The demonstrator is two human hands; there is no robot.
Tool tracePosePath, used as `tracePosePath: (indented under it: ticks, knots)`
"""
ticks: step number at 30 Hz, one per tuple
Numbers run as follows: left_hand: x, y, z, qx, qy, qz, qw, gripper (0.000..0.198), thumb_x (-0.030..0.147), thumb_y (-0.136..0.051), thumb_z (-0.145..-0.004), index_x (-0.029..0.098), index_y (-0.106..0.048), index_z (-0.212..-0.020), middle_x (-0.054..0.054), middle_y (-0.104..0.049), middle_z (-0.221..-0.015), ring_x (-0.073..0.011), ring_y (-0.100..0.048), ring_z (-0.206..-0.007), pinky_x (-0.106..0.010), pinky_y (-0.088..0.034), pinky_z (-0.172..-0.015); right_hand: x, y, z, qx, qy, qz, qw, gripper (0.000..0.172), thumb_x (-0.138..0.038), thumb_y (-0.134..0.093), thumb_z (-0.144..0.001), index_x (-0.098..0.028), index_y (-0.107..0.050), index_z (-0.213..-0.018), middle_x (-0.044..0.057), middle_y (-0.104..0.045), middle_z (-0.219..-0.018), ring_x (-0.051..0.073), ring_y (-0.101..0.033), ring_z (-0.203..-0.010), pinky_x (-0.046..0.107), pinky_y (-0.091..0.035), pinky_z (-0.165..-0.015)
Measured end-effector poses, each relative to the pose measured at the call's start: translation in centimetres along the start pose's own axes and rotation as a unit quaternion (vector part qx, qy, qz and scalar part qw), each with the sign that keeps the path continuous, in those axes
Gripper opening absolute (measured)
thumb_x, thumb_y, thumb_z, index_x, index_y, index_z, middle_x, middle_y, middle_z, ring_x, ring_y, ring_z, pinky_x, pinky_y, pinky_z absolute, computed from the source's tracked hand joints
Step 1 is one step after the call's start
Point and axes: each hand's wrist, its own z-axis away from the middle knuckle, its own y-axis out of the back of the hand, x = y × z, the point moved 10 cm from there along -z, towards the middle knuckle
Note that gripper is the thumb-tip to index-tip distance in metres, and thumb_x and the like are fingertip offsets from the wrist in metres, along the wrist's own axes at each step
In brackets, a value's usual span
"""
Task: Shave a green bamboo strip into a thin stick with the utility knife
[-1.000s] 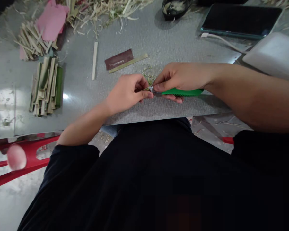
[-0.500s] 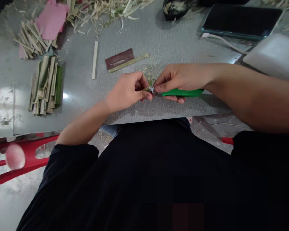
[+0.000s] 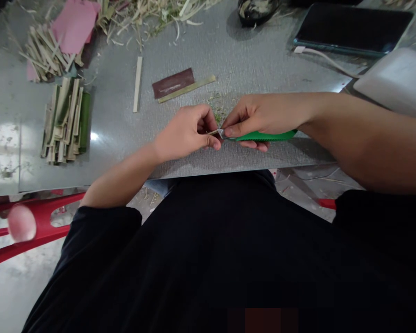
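Observation:
My left hand (image 3: 189, 129) pinches a thin strip of plant stem (image 3: 212, 132) between thumb and fingers; most of the strip is hidden in the hand. Wrapped round a green-handled utility knife (image 3: 266, 136), my right hand (image 3: 251, 118) keeps the metal blade end against the strip's tip. Both hands are close together above the table's front edge. Fine green shavings (image 3: 219, 108) lie just behind them. Further back, a dark reddish-brown rectangular piece (image 3: 173, 83) rests beside a flat greenish strip (image 3: 187, 89). A pale strip (image 3: 137, 84) lies to their left.
On the left are a stack of cut stem pieces (image 3: 65, 122), a bundle of thin strips (image 3: 43, 53) and pink paper (image 3: 75, 25). Peelings (image 3: 142, 16) and a black bowl (image 3: 256, 11) lie at the back. A phone (image 3: 353, 27) with a cable and a white box (image 3: 398, 76) are right.
Both hands have shifted very slightly right in the picture, and the strip between them appears turned a little. The grips on strip and knife are unchanged; the view itself moved slightly.

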Motion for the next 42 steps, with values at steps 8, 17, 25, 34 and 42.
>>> tracePosePath:
  ticks: [8,17,25,34,42]
  knots:
    - [-0.7,-0.4,0.1,-0.019,0.013,0.026,0.999,0.051,0.041,-0.119,-0.095,0.024,-0.071,-0.099,0.003,-0.076,-0.078,-0.0239,-0.087,-0.074,-0.036,-0.064,-0.073,0.5,0.2,0.0,0.012,-0.019,0.007,1.000,0.022,-0.017,-0.085,-0.130,-0.011,-0.090,-0.109,-0.004,-0.070,-0.072,0.007,-0.065,-0.053,0.018,-0.049,-0.053]
    - [-0.8,-0.4,0.2,-0.018,0.011,0.035,0.999,0.043,0.029,-0.117,-0.094,0.025,-0.075,-0.100,0.002,-0.079,-0.081,-0.0230,-0.086,-0.075,-0.034,-0.064,-0.071,0.1,-0.6,-0.5,-0.017,0.001,0.017,1.000,0.020,-0.022,-0.081,-0.134,-0.013,-0.088,-0.117,-0.002,-0.071,-0.070,0.010,-0.065,-0.050,0.019,-0.054,-0.051]
    - [1.0,-0.2,0.5,0.006,-0.030,-0.061,0.998,0.041,0.039,-0.104,-0.112,0.027,-0.065,-0.104,0.005,-0.079,-0.074,-0.0216,-0.082,-0.064,-0.037,-0.059,-0.067,-0.5,-0.3,-0.2,0.048,-0.015,0.068,0.996,0.030,-0.012,-0.067,-0.134,-0.015,-0.082,-0.108,-0.004,-0.066,-0.067,0.009,-0.060,-0.046,0.019,-0.052,-0.050]
    - [0.8,0.7,0.5,0.035,-0.068,-0.097,0.992,0.056,0.078,-0.088,-0.120,0.028,-0.064,-0.110,0.006,-0.077,-0.078,-0.0206,-0.079,-0.061,-0.039,-0.065,-0.069,-0.7,0.5,-0.2,0.072,0.083,0.002,0.994,0.039,-0.039,-0.083,-0.133,-0.020,-0.080,-0.100,-0.003,-0.066,-0.069,0.011,-0.059,-0.048,0.022,-0.050,-0.047]
    - [-1.0,0.9,-0.5,0.019,-0.041,0.042,0.998,0.092,0.100,-0.112,-0.079,0.028,-0.061,-0.106,-0.003,-0.083,-0.088,-0.0184,-0.073,-0.066,-0.038,-0.057,-0.059,-1.5,-0.2,-0.3,0.039,0.091,-0.044,0.994,0.038,-0.021,-0.062,-0.141,-0.014,-0.081,-0.108,-0.002,-0.070,-0.070,0.010,-0.066,-0.050,0.018,-0.056,-0.052]
